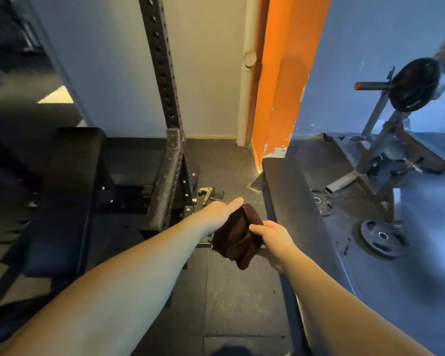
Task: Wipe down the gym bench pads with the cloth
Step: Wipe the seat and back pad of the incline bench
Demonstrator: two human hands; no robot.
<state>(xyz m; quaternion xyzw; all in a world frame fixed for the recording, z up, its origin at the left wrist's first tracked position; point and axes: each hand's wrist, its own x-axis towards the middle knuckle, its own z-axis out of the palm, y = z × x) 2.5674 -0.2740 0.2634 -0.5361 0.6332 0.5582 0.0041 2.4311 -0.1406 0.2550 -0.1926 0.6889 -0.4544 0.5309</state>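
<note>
A dark brown cloth (238,235) is bunched between both hands, above the floor between two benches. My left hand (220,211) holds its upper left side, thumb stretched along the top edge and fingers hidden behind the fabric. My right hand (272,240) grips its right side, thumb on top. A long black bench pad (298,201) runs just to the right of the hands, away from me. A second black bench pad (70,181) lies at the left. The cloth touches neither pad.
A black perforated rack upright (165,98) stands between the benches, with a metal clamp (206,195) on the floor by its base. At the right are a barbell stand with a weight plate (414,84) and a loose plate (382,237) on the rubber floor.
</note>
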